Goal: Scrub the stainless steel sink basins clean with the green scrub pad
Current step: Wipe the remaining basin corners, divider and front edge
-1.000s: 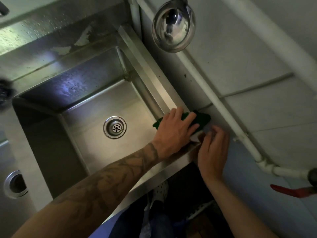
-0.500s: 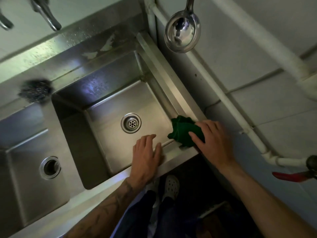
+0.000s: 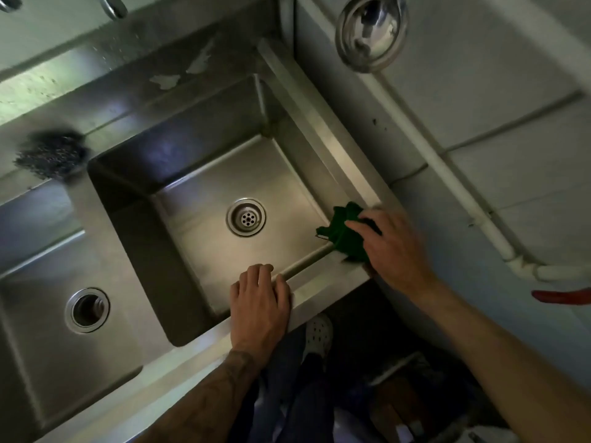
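scrub pad (image 3: 343,239) deep green. sink basin (image 3: 204,177) dull silver-grey steel, pale blotches on back ledge. scourer (image 3: 51,155) blackish, glittery specks. ladle (image 3: 371,30) mirror silver. pipe (image 3: 447,174) white. handle (image 3: 563,297) bright red. clog (image 3: 318,330) white, dotted holes. left forearm (image 3: 230,378) dark tattoo ink.

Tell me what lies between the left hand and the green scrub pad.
Only a bare stretch of the front rim, in the head view. The left hand rests on it; the right hand holds the green scrub pad.
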